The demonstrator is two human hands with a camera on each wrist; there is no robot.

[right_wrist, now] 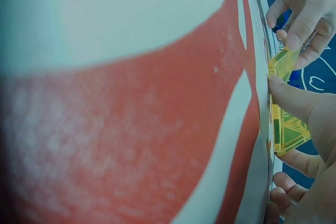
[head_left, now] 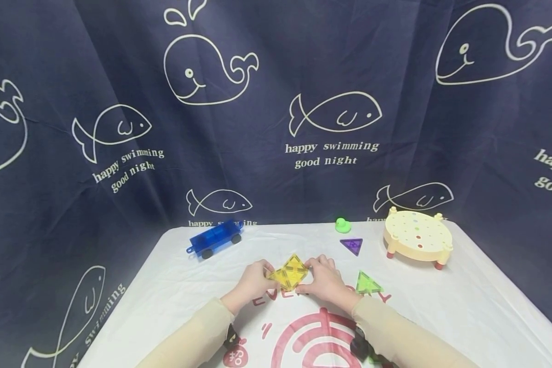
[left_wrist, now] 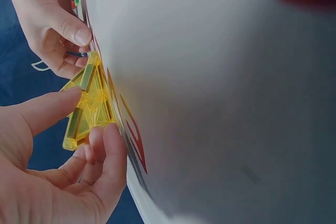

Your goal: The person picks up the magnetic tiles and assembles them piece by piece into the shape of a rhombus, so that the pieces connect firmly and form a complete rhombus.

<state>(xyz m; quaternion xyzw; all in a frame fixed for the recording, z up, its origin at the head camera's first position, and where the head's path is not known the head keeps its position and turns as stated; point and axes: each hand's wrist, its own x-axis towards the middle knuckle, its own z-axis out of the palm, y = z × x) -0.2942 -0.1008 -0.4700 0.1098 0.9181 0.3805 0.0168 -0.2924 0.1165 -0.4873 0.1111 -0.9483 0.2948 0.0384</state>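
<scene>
Yellow see-through triangular magnetic tiles [head_left: 291, 272] sit edge to edge above the white cloth, in the middle of the head view. On their left end my left hand [head_left: 256, 277] pinches with thumb and fingers, as the left wrist view shows. My right hand [head_left: 324, 278] holds the right side; in the right wrist view its thumb and forefinger span the yellow tiles [right_wrist: 291, 132]. A green triangular tile [head_left: 368, 283] lies right of my right hand, and a purple triangular tile [head_left: 352, 246] lies farther back.
At the back left stands a blue wheeled toy car base [head_left: 215, 239]. A green toy duck [head_left: 342, 225] sits at the back edge. To the right is a cream round toy stand [head_left: 417, 237] on short legs. Behind the table hangs a dark blue printed curtain [head_left: 267, 168].
</scene>
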